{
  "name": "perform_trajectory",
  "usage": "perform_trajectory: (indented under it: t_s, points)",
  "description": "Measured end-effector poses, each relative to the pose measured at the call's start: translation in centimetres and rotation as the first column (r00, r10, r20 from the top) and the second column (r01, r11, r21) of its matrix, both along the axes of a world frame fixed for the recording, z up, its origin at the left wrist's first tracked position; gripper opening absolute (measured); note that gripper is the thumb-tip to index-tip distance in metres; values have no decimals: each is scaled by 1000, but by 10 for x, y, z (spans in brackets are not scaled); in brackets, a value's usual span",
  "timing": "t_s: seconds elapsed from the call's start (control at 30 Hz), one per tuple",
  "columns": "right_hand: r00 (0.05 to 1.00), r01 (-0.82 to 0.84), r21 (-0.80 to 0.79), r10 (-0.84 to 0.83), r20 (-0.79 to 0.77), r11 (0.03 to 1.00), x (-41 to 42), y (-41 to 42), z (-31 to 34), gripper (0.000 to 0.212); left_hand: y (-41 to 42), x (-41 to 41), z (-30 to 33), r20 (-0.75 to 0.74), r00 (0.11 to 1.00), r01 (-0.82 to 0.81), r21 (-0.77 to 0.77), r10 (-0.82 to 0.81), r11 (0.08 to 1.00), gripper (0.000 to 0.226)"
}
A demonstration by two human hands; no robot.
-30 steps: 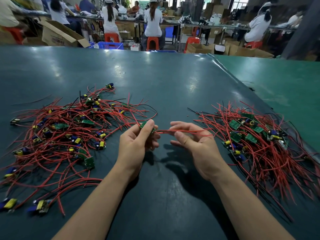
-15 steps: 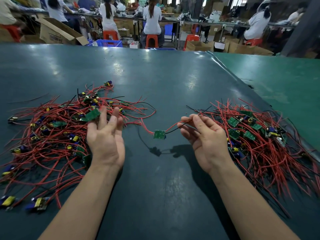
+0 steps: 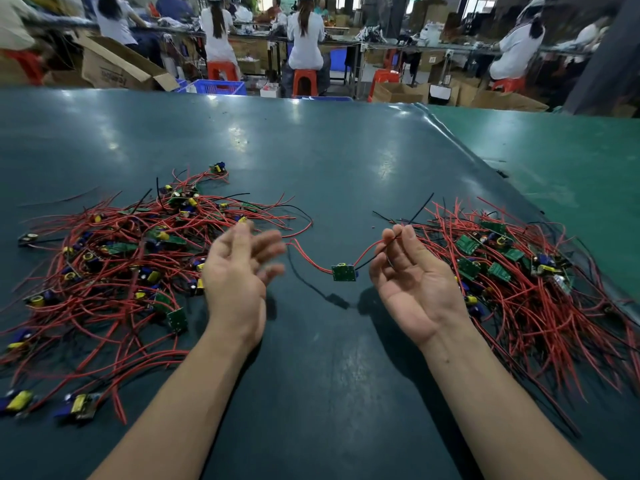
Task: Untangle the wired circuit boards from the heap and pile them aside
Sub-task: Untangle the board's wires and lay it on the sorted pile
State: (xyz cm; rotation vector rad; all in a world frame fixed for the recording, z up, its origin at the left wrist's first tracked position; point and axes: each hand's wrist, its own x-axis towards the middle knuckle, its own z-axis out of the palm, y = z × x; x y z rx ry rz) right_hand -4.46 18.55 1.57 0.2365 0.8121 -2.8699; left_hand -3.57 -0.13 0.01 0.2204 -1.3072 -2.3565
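Right hand (image 3: 415, 282) pinches square green board's (image 3: 344, 272) thin wires (image 3: 372, 247)

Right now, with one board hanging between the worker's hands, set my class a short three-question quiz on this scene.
1. True or false: the left hand grips the hanging circuit board.
2. Which hand pinches the board's wires: A) left, B) right, C) both?
3. Fill in: the board hangs between the tangled heap and the sorted ____ on the right.

Key:
1. False; its fingers are spread and hold nothing.
2. B; the right hand pinches the red and black wires.
3. pile.
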Motion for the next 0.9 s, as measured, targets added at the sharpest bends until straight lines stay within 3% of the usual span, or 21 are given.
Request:
perform_trajectory:
  t_s: [0.1,0.17,0.23,0.27,0.37,0.43,0.53,0.6,0.67,0.73,0.9]
  points:
    - [998,-29,-21,28,-55,999,2,1,1,14,17,9,-8,50,986,167,-391,-161,905,52]
    - [993,-60,-25,57,-99,998,3,2,2,19,23,16,-15,143,929,354,-611,-341,708,69]
    - [985,-92,14,94,-143,996,5,4,2,24,24,17,-18,221,896,411,-738,-385,534,75]
    - [980,-106,51,113,-161,993,6,4,2,25,24,17,-18,225,898,411,-736,-379,538,69]
    - [973,-113,92,129,-190,989,8,-3,3,23,23,14,-13,141,914,386,-585,-380,713,34]
    - [986,-49,102,65,-151,994,6,-9,0,20,21,12,-10,66,932,342,-483,-356,806,23]
    - [992,63,462,-6,-125,885,4,-17,-9,15,18,9,-6,0,953,285,-342,-303,896,25]
    - [981,44,622,83,-173,782,8,-25,-13,21,19,9,-7,12,955,285,-316,-296,905,23]
    - [960,48,682,155,-234,730,13,-29,-15,15,20,9,-10,34,953,292,-367,-301,883,20]
    - [952,134,734,119,-282,666,14,-29,-16,13,21,10,-13,43,948,301,-446,-316,843,15]
    - [984,116,725,21,-178,679,13,-27,-16,18,23,10,-13,8,947,286,-474,-321,833,11]
